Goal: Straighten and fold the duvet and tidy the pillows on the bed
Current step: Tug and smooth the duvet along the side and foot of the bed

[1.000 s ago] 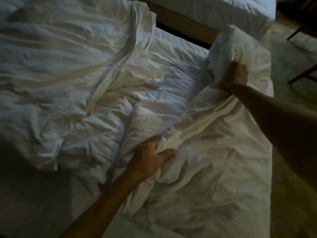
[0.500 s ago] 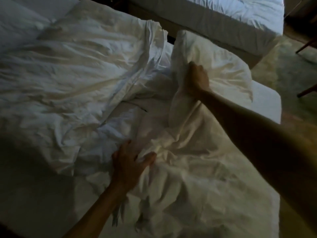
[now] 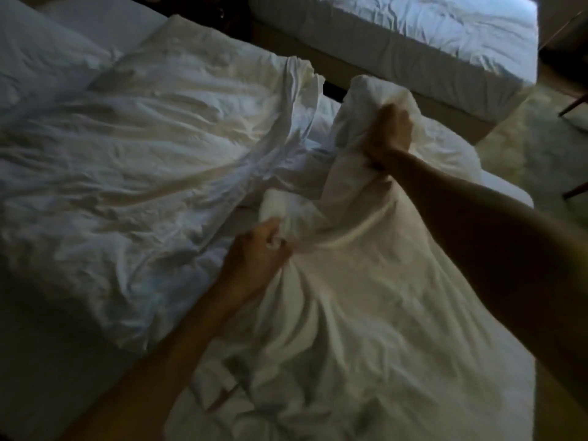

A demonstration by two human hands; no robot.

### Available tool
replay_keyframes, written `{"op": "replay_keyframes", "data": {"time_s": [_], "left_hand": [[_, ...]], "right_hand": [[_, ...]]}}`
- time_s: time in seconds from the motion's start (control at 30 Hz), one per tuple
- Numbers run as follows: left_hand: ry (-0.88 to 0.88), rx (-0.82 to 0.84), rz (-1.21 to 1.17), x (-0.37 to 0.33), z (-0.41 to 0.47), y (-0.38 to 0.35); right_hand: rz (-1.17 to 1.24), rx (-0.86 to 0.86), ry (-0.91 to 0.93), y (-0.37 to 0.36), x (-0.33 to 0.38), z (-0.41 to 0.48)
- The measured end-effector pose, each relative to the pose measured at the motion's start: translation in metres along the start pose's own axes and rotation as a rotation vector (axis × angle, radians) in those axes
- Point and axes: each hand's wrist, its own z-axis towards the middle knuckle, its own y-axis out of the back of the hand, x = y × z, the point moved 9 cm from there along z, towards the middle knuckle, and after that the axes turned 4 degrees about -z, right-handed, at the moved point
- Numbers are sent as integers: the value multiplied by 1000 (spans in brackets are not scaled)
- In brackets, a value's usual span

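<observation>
A crumpled white duvet (image 3: 152, 173) lies over most of the bed, bunched along the middle. My right hand (image 3: 389, 132) grips a raised corner of the duvet, held up above the far side of the mattress. Lower down and nearer to me, a bunched fold of the same duvet is clenched in my left hand (image 3: 259, 253). The cloth between the two hands is pulled into a ridge. One white pillow (image 3: 38, 65) rests at the head of the bed, top left, partly covered by the duvet's edge.
A second bed (image 3: 413, 36) with white bedding stands beyond a narrow dark gap at the top. Pale carpet (image 3: 534, 148) and dark chair legs (image 3: 572, 103) are at the right. The mattress edge (image 3: 506, 192) shows bare sheet at the right.
Both hands have carried the duvet edge toward the head of the bed. The left hand went from lying on the cloth to clenching a bunched fold. The view has swung left, showing the pillow.
</observation>
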Motion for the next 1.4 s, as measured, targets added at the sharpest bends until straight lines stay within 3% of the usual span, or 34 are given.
{"op": "replay_keyframes", "data": {"time_s": [0.1, 0.17, 0.27, 0.37, 0.43, 0.57, 0.63, 0.73, 0.9, 1.0, 1.13, 1.2, 1.3, 1.4], "left_hand": [[-31, -13, 81, 4, 38, 36], [-39, 10, 230, 20, 50, 37], [17, 21, 504, 49, 45, 14], [-91, -40, 641, 52, 27, -1], [-33, -26, 638, 71, 28, 0], [265, 202, 425, 103, 25, 17], [292, 145, 325, 102, 15, 36], [179, -95, 469, 82, -7, 53], [-244, -149, 570, 15, -33, -13], [-459, -45, 543, -21, -51, -62], [-578, 121, 588, -62, -75, -129], [-611, 166, 661, -76, -87, -157], [-522, 144, 727, -75, -91, -180], [-337, 144, 701, -43, -88, -190]], "right_hand": [[86, 7, 1, 6, 16, 31], [103, 165, 87, -28, 38, 26], [-97, 438, 253, -108, 57, -21], [-133, 422, 297, -152, 58, -55], [-87, 425, 305, -159, 56, -62], [38, 364, 368, -127, 31, -73], [31, 282, 338, -104, -3, -86], [-88, 137, 281, -76, -66, -120], [-152, 37, 183, -47, -126, -192], [-94, 89, 111, -39, -147, -224], [-35, 73, -6, -19, -178, -265], [136, 2, -214, 0, -210, -287], [417, -77, -620, 12, -274, -326], [597, 85, -908, -18, -324, -360]]}}
